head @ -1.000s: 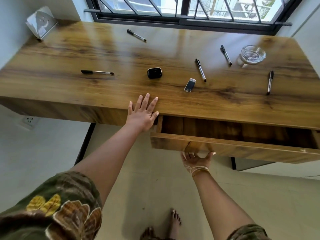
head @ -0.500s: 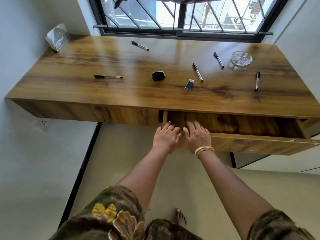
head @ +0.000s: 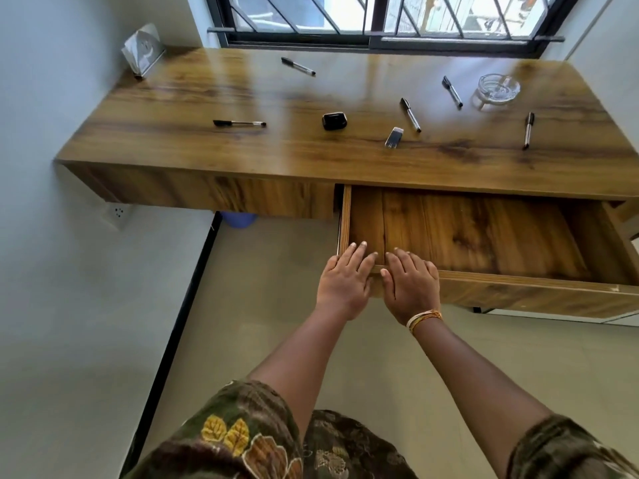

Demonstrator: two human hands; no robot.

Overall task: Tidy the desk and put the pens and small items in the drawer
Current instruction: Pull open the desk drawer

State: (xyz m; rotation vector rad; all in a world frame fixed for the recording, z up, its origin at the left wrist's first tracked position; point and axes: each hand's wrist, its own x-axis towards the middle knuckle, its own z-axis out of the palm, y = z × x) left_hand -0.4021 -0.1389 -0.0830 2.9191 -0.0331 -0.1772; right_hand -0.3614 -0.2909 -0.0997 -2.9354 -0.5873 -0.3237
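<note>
The drawer (head: 466,236) stood pulled well out from under the bench (head: 173,108), its wooden floor bare as far as could be seen. Both hands lay side by side on its front edge near the left corner: the left hand (head: 344,281) and the right hand (head: 411,286), each with fingers nearly straight and draped over the rim, holding nothing.

The step in hand looked like the opening of the drawer, likely all but done. None of the things had yet gone in. Five pens lay scattered on the bench: one far left (head: 239,123), one near the window (head: 298,66), two toward the middle right (head: 410,115) (head: 452,91) and one far right (head: 527,130). A small black case (head: 334,121) and a small flat item (head: 394,136) (what it was I could not tell) lay between them.

Next would probably come a reach to the nearest piece, which meant pinching something thin lying flat on smooth wood.
</note>
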